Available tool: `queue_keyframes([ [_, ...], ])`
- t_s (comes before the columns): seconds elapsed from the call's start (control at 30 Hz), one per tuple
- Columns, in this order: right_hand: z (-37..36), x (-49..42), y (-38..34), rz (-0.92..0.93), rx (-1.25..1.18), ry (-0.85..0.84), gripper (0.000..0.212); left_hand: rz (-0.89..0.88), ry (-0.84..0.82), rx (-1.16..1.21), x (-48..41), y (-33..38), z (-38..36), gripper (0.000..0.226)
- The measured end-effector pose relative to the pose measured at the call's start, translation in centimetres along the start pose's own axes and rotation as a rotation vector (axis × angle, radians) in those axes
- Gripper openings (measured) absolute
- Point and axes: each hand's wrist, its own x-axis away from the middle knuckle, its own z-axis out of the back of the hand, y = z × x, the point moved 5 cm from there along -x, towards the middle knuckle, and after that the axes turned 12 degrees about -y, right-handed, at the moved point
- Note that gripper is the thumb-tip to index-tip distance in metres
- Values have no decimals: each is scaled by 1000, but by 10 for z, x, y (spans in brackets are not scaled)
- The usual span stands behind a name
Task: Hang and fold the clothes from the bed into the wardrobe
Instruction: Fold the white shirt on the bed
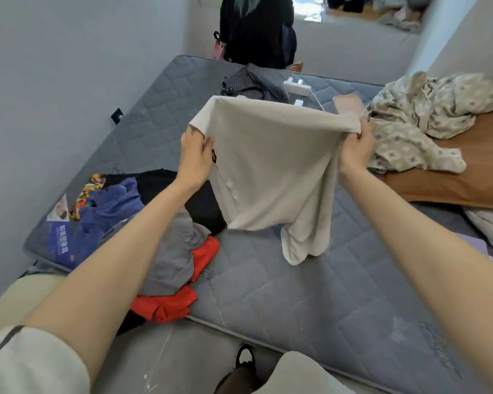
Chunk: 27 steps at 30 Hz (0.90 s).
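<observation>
Cream shirt (271, 166) is hanging below your fingers (205, 144), top edge running left-right; left hand (197, 157) and right hand (356, 150) are each pinching one end.

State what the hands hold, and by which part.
Both hold the cream shirt: the left hand grips its upper left edge, the right hand its upper right corner.

Cream shirt (271, 166); grey quilted mattress (310, 294); red garment (165, 304); blue garment (111, 206); brown sheet (467, 169).
</observation>
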Motion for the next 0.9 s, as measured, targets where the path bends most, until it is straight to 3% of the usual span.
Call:
queue_keyframes([
  [0.17,7,16,4,103,108,-35,33,-11,76,-25,18,-5,-3,38],
  [0.3,2,51,65,133,475,-315,19,103,-22,-178,63,-54,-39,20],
  [0.43,-3,97,140,123,898,-590,7,195,-336,-336,127,-117,-90,17],
  [0.57,-2,157,236,-114,1285,-915,23,295,-665,-515,205,-177,-137,15],
  [0.7,9,228,311,-452,1276,-1167,27,471,-1016,-648,281,-220,-178,13],
  [0.77,13,254,333,-617,1222,-1246,30,536,-1216,-634,311,-232,-196,24],
  [0.83,16,265,345,-692,1155,-1222,31,587,-1347,-585,327,-240,-208,32],
  [0.9,19,262,353,-690,1078,-1110,32,594,-1352,-553,326,-241,-217,34],
])
